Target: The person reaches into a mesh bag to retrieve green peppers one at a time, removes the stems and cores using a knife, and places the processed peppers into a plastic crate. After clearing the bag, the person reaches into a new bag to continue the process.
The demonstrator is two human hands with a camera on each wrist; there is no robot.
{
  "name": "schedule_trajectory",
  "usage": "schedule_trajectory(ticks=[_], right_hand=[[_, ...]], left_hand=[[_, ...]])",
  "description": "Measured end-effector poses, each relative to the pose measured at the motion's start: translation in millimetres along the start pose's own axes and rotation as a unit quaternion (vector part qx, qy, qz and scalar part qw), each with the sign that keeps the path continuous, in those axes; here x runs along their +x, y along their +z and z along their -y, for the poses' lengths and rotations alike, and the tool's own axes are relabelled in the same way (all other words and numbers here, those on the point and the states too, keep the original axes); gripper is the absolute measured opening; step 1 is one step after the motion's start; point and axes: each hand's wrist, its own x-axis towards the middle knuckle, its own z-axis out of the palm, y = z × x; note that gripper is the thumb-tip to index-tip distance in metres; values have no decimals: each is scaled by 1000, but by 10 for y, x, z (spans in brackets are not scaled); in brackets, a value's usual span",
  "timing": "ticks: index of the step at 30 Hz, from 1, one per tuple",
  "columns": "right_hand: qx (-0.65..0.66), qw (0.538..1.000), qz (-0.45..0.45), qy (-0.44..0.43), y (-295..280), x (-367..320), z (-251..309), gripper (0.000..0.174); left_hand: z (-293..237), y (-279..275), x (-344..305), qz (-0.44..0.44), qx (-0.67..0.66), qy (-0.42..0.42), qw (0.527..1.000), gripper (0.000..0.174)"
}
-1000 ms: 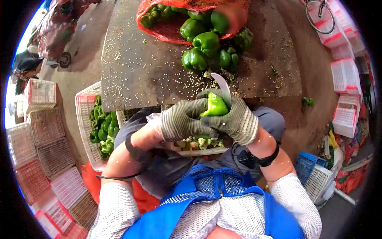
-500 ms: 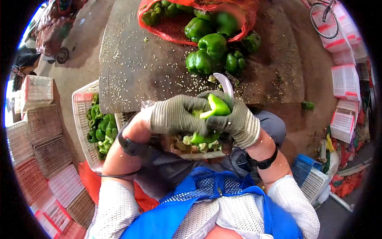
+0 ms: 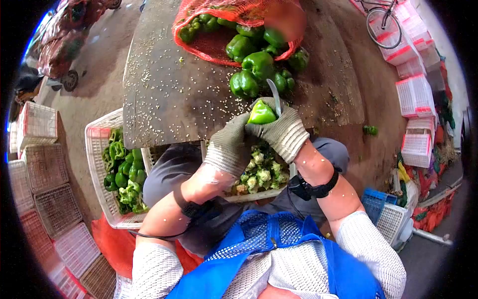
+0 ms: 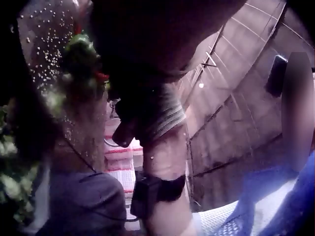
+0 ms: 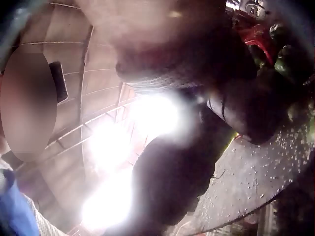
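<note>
In the head view both hands wear grey-green knit gloves and meet above the lap at the table's near edge. My right hand [image 3: 281, 130] grips a knife [image 3: 274, 93] with its curved blade pointing up and away, and its fingers also wrap behind a cut green bell pepper [image 3: 262, 113]. Against the pepper's left side, my left hand [image 3: 229, 147] holds on with its fingertips partly hidden. Both wrist views are dark; the left one shows the right glove's striped cuff [image 4: 170, 118].
Whole peppers [image 3: 244, 83] spill from a red mesh bag [image 3: 219, 55] onto the seed-strewn table [image 3: 169, 109]. A crate of pepper cores [image 3: 261, 174] sits below the hands. Cut peppers fill a white crate [image 3: 92, 164] at left. Stacked crates [image 3: 59, 209] line the far left.
The left hand has turned from lying across to pointing up at the pepper. A green piece seen under the hands half a second ago no longer shows, and more of the cores crate is visible.
</note>
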Motion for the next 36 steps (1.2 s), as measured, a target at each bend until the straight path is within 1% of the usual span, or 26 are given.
schedule_trajectory(ticks=[1,3,4,5,7,9,11,12,14,15,16,17,18,19,20,23,24,26,27,28,29,30,31,33,35,36], right_hand=[[-9,1000,-20,5,64,12,56,51],[11,999,-32,32,139,-5,184,45],[40,997,-26,53,138,-18,238,40],[69,995,-21,74,137,-32,293,36],[210,964,44,161,25,-137,513,34],[268,958,39,93,-37,-104,398,39],[332,933,36,137,-234,-153,327,42],[335,931,16,143,-322,-209,287,45],[371,915,16,156,-484,-340,246,52],[372,915,11,153,-540,-409,229,54],[378,910,30,165,-591,-487,220,55],[385,905,48,174,-634,-556,215,56],[382,916,4,124,-535,-575,153,59],[392,911,20,124,-549,-614,147,60],[403,906,36,124,-563,-654,143,60],[404,909,53,85,-472,-719,118,63],[379,920,52,86,-473,-727,64,67],[359,930,52,63,-389,-748,120,70],[355,931,55,60,-360,-769,167,59],[352,933,58,56,-332,-804,216,48],[324,942,58,69,-237,-817,257,48],[367,925,71,59,-111,-815,360,51],[411,906,88,54,23,-804,460,53],[417,891,167,66,228,-760,559,73],[362,909,205,39,505,-797,772,77],[333,916,221,21,653,-796,827,78]], left_hand=[[-11,-43,14,-11,37,15,999,30],[-30,-158,175,-8,2,-50,999,31],[135,-266,296,-6,115,-35,993,25],[-139,-309,309,26,-265,-132,955,26],[-259,-495,266,98,-361,-114,920,35],[-221,-608,279,122,-333,-137,925,43],[-226,-572,289,101,-305,-135,937,44],[-183,-596,313,115,-231,-169,951,47],[-151,-595,230,199,-123,-201,951,54],[-84,-541,199,249,-95,-168,949,57],[-42,-456,161,256,-100,-202,940,60],[-10,-414,151,265,-115,-152,945,63],[-10,-408,102,249,-202,-139,937,64],[-38,-413,38,229,-285,-126,922,66],[-130,-416,7,219,-76,-12,973,66],[-427,-220,-186,126,10,144,981,64],[-482,-127,-284,112,-78,114,984,65],[-723,-16,-402,198,-339,-2,920,68],[-636,37,-503,182,-268,37,945,68],[-514,64,-571,136,-158,45,977,65],[-452,123,-644,69,-121,116,983,60],[-476,100,-707,28,-122,131,983,57],[-422,70,-788,-5,-127,140,982,55],[-339,-24,-1046,-81,-69,186,977,50],[-355,-61,-1335,-186,-175,217,942,49],[-374,-193,-1473,-243,-74,244,936,47]])
